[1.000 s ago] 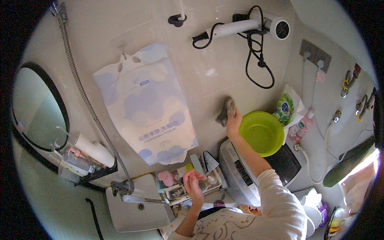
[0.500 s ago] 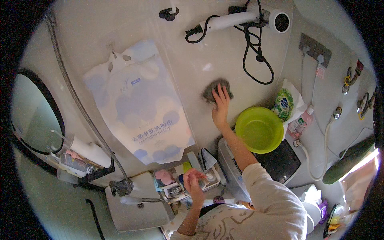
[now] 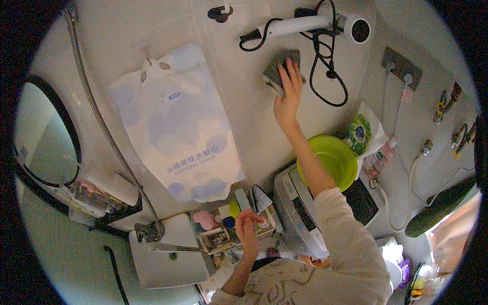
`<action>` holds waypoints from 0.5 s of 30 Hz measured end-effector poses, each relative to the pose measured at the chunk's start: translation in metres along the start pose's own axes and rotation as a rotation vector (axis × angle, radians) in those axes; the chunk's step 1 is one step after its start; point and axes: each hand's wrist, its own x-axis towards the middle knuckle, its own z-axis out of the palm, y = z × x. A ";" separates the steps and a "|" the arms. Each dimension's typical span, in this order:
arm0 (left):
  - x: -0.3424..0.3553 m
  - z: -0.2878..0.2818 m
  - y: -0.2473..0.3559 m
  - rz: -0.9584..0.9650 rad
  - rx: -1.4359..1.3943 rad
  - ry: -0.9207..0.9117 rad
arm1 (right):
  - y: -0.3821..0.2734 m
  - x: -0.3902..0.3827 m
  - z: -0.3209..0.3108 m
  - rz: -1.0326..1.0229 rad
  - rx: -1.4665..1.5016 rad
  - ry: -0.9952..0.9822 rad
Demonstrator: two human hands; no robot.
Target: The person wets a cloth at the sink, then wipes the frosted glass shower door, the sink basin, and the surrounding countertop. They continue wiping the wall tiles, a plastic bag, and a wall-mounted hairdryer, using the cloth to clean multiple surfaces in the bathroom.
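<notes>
My right hand [image 3: 287, 96] presses a folded grey cloth [image 3: 275, 70] flat against the pale wall, with its fingers laid over the cloth's right part. A lighter layer shows along the cloth's lower edge. Just above and to the right hangs a white hair dryer [image 3: 305, 24] with a looped black cord. My left hand [image 3: 247, 233] hovers low in front of a toiletry organizer [image 3: 217, 241], its fingers loosely curled together and nothing visible in them. Below my right forearm, a green basin [image 3: 333, 152] sits on the washing machine [image 3: 299, 211].
A large tissue bag [image 3: 178, 127] hangs on the wall to the left. Farther left are a shower hose [image 3: 90, 94], a round mirror [image 3: 48, 134] and a white sink [image 3: 168, 264]. On the right, a wipes pack [image 3: 362, 129], a pink bottle [image 3: 378, 160] and a socket panel [image 3: 401, 67] line the wall.
My right hand has slid the cloth up the wall, toward the hair dryer, and the cloth now looks flatter. My left hand stays in nearly the same place.
</notes>
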 end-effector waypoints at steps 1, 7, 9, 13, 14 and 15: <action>-0.001 0.000 0.000 -0.016 -0.001 0.030 | 0.005 0.013 0.008 -0.032 -0.062 -0.038; -0.001 -0.008 0.009 0.033 0.041 0.065 | 0.046 -0.038 0.015 0.096 -0.179 -0.007; -0.003 -0.011 0.013 -0.019 0.041 0.075 | 0.058 -0.080 0.012 0.167 -0.118 0.136; -0.005 -0.008 0.013 0.008 0.059 0.061 | 0.061 -0.157 0.004 0.499 -0.141 0.009; -0.004 -0.006 0.010 -0.016 0.055 0.021 | 0.059 -0.171 0.001 0.561 -0.174 -0.044; -0.002 -0.003 0.007 -0.035 0.059 -0.018 | 0.057 -0.180 -0.004 0.744 -0.103 -0.133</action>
